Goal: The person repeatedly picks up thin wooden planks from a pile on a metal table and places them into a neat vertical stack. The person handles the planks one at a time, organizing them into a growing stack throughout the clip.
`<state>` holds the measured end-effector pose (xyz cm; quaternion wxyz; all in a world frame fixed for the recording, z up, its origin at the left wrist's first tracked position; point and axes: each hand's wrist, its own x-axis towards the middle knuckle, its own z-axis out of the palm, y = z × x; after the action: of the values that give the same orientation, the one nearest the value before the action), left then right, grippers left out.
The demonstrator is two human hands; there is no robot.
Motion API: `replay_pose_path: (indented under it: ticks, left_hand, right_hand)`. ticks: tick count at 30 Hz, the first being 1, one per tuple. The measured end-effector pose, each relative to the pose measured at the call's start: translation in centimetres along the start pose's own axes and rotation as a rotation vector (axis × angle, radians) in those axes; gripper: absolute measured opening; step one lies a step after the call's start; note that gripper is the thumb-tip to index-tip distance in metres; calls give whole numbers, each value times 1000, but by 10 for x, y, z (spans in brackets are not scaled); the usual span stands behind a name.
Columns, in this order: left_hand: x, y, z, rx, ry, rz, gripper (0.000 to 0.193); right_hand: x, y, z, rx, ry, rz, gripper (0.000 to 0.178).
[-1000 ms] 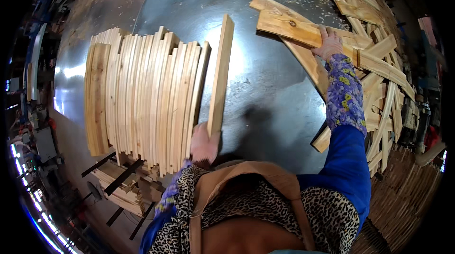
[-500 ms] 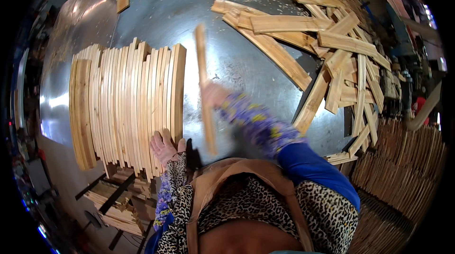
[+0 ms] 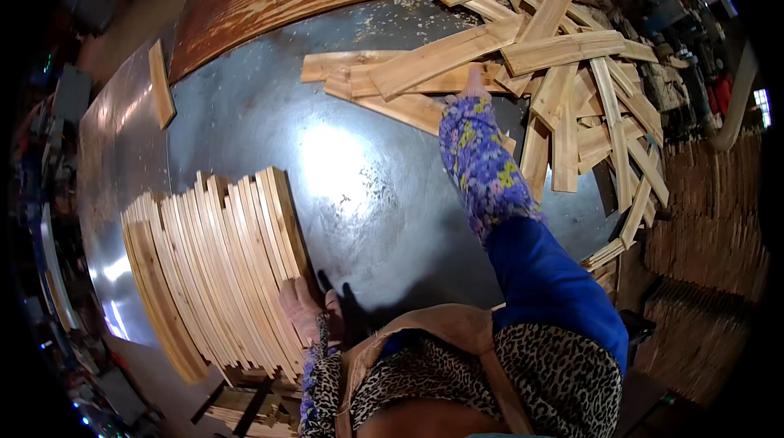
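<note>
A row of wooden slats [image 3: 216, 271] stands on edge, packed side by side, at the near left of a metal table. My left hand [image 3: 302, 307] rests against the near part of the row's right end, fingers laid over the slats and thumb apart. My right arm reaches forward to a loose pile of wooden boards [image 3: 563, 50]. There my right hand [image 3: 474, 87] touches a flat board [image 3: 441, 80] at the pile's left side. Sleeve and wrist hide most of its fingers, so its grip is unclear.
The metal table [image 3: 359, 250] shines under bright light. One slat [image 3: 161, 83] lies alone at its far left. Along the far edge runs a worn reddish-brown wooden panel [image 3: 237, 17] with boards on it. Stacked slats [image 3: 706, 226] stand to the right.
My right hand held a slat upright over the middle of the table; now it is at the pile without that slat. My view has shifted, and my left hand stays by the row.
</note>
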<state>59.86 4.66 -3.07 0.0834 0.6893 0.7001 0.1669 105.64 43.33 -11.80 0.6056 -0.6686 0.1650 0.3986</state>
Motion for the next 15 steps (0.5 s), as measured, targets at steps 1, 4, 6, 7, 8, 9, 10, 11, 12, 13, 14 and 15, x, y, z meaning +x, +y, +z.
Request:
replay_pose_path:
  ticks: [1,4,6,7,8,9,10,11,12,13,14,15]
  left_hand:
    - [24,8,10,-110,6,72,81]
    - [92,52,35,-206,26,107,72]
    - [132,68,53,-252,169,236,71]
    - [153,85,49,-253,178,312,69]
    - [172,103,43,-266,181,377,67]
    - [189,117,41,-279,157,429,65]
    - [203,130,43,-294,135,489,63]
    - [211,139,48,-271,118,513,64]
    - [215,136,60,-263,-80,394,71]
    - [216,150,60,-323,-349,203,75]
    - [211,165,57,-373,-618,6,80]
    - [198,158,77,-479,-754,-9,78]
  right_hand:
    - [34,-14,3,-32,94,25,93]
    - [29,-4,9,40,-69,-50,80]
    - [-17,15,-7,163,-304,-179,68]
    - [-25,21,-27,251,-477,-237,59]
    - [-40,30,-53,276,-598,-250,57]
    - [-59,38,-82,301,-718,-268,55]
    - [-57,50,-116,144,-766,-293,52]
    - [-59,63,-145,-15,-824,-303,50]
    - [-78,76,-163,-86,-842,-252,47]
    - [-92,87,-184,-157,-840,-203,45]
    - [-105,99,-198,-116,-827,-156,45]
    - [-122,109,-200,-79,-835,-109,44]
